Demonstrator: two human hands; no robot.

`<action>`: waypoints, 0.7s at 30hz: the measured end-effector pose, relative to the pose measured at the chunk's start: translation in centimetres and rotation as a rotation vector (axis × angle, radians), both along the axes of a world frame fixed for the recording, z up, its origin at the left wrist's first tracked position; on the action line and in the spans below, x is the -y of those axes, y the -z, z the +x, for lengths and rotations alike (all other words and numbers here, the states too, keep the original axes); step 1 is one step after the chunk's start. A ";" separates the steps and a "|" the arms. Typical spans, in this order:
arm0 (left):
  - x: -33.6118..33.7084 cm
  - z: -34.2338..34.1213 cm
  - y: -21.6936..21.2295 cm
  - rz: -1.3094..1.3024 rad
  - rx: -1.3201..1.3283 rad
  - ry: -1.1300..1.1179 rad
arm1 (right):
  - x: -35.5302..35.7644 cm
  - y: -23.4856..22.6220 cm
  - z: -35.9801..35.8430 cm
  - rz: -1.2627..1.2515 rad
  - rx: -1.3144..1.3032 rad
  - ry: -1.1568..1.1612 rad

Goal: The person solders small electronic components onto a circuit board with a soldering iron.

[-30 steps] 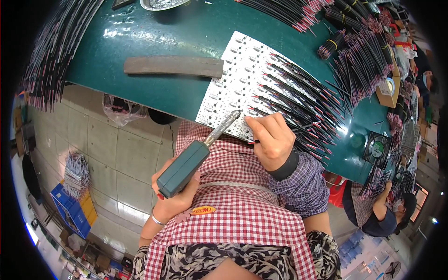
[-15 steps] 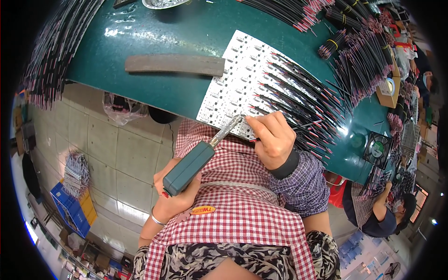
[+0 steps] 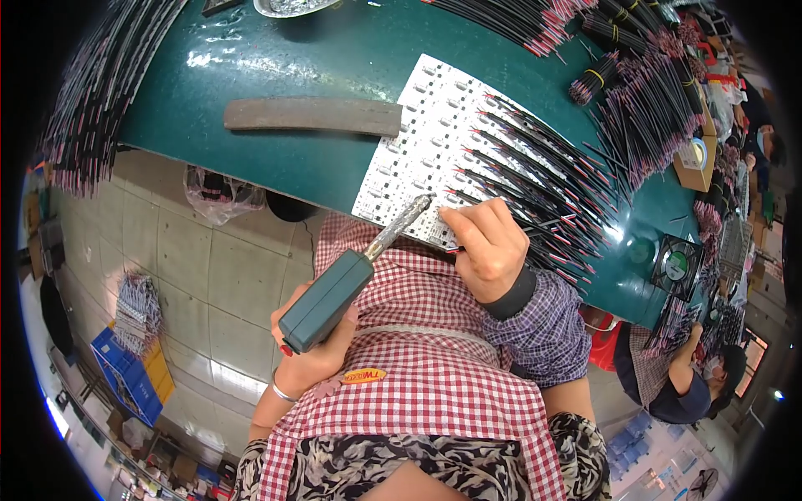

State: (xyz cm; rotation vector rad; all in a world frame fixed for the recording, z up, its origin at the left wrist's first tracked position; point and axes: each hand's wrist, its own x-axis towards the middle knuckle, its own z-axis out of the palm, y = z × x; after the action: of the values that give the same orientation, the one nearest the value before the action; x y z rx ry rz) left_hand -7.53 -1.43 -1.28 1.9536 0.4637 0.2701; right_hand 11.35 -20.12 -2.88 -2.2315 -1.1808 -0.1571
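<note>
My left hand (image 3: 322, 355) is wrapped round the handle of a dark green soldering gun (image 3: 326, 302). Its metal tip points up to the right, over a white panel of circuit boards (image 3: 409, 159), just left of my right fingertips; contact with the panel is hard to judge. My right hand (image 3: 491, 250) rests at the panel's near edge, thumb and forefinger pinched on a wire that the fingers mostly hide. Several black wires (image 3: 535, 159) with red ends lie across the panel's right part, fanning out to the right.
A curved brown bar (image 3: 309, 115) touches the panel's left edge on the green table (image 3: 276, 167). Wire bundles (image 3: 647, 125) lie at the right and far left, and a metal dish (image 3: 292, 7) at the back. A small fan (image 3: 677, 265) and a seated co-worker (image 3: 693, 376) are at right.
The soldering gun's tip has shifted slightly up and left, away from my right fingertips. Its body and my left hand moved a little left. My right hand stays in place.
</note>
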 end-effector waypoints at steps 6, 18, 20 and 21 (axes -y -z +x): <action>0.0 0.9 -0.3 -0.010 -0.017 0.044 | -0.1 -0.2 -0.1 -0.012 -0.001 0.012; 0.0 0.0 0.2 -0.005 0.008 0.023 | -0.1 -0.1 0.0 0.000 0.007 0.017; 0.1 -0.4 0.2 -0.042 -0.030 0.008 | -0.1 -0.1 0.0 0.008 0.006 0.015; 0.0 -0.5 0.2 -0.042 -0.032 0.007 | 0.0 -0.1 0.0 0.012 -0.003 0.008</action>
State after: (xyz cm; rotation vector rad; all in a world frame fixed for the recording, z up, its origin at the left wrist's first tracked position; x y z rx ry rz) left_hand -8.00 -1.46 -1.52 1.9202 0.4799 0.2236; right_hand 11.37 -20.09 -2.80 -2.2262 -1.1662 -0.1635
